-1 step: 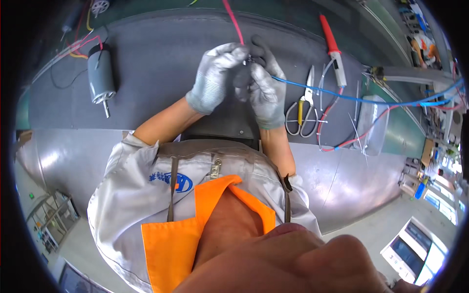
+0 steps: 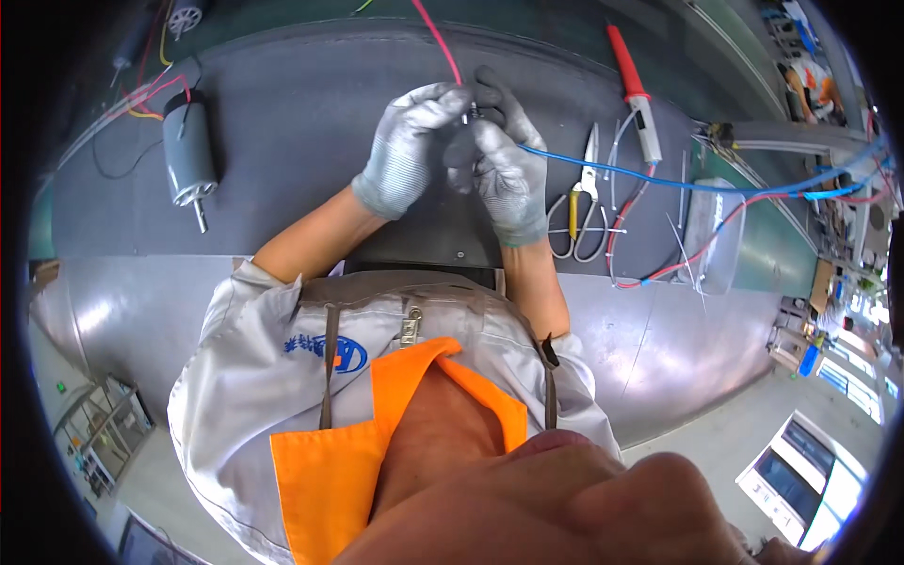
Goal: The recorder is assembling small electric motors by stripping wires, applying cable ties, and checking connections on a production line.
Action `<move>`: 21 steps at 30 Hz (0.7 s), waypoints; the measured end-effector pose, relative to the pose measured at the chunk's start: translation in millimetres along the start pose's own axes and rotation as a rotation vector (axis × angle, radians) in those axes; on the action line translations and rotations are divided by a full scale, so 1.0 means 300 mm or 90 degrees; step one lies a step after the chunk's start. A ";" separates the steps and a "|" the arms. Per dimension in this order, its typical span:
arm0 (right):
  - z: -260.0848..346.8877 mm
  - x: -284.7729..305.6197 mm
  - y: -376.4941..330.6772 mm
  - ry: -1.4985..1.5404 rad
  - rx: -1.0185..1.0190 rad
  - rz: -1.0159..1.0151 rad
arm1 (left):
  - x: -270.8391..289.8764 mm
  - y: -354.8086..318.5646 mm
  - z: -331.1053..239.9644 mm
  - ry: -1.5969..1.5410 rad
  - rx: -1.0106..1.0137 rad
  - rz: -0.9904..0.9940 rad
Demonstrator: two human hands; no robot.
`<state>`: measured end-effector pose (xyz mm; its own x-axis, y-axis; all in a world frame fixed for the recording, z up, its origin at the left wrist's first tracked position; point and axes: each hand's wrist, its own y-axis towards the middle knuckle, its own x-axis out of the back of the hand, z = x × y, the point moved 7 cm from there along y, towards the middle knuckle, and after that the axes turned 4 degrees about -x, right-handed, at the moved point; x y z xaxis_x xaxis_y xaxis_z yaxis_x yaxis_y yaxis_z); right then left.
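**Two gloved hands pinch a small dark part between a red and a blue wire**

The left hand (image 2: 407,149) and the right hand (image 2: 501,162), both in grey knitted gloves, meet above the dark grey mat (image 2: 311,113) at the far side of the bench. Their fingertips are pressed together around a small dark part (image 2: 468,117), which sits exactly where the two hands touch, at about 1 o'clock from the left palm and 11 o'clock from the right palm. The part is mostly covered by the fingers, so its shape cannot be told.

A red wire (image 2: 441,42) leaves the pinch toward 12 o'clock and runs out of the picture. A blue wire (image 2: 659,182) leaves the right hand toward 3 o'clock and goes far across the bench. Whether each wire is fixed to the part is not visible.

At 3 o'clock from the right hand, just beside it, lie small pliers with yellow inside the handles (image 2: 576,202), and a little farther a red-handled soldering iron (image 2: 633,85) lies at about 1 o'clock. Loose white cable ties (image 2: 617,226) lie around the pliers. Well apart, at 9 o'clock from the left hand, a grey cylindrical motor (image 2: 188,155) rests on the mat with its shaft pointing toward the person.
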<state>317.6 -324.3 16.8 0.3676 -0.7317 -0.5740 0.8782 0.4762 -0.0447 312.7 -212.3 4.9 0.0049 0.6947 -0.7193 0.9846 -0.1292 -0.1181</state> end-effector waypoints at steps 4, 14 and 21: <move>0.195 0.118 -0.007 -0.866 0.281 0.027 | 0.069 0.031 0.049 -0.084 -0.002 -0.049; 0.397 0.731 0.159 -0.906 0.141 -0.344 | 0.137 0.021 0.016 -0.177 -0.034 -0.026; 0.297 0.456 0.385 -0.560 0.043 -0.093 | 0.117 0.019 -0.026 -0.131 -0.060 -0.012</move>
<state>496.6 -413.0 6.1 0.3287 -0.9051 0.2699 0.9404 0.3401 -0.0045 319.9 -183.3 -15.8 -0.0396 0.5360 -0.8433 0.9962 -0.0445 -0.0750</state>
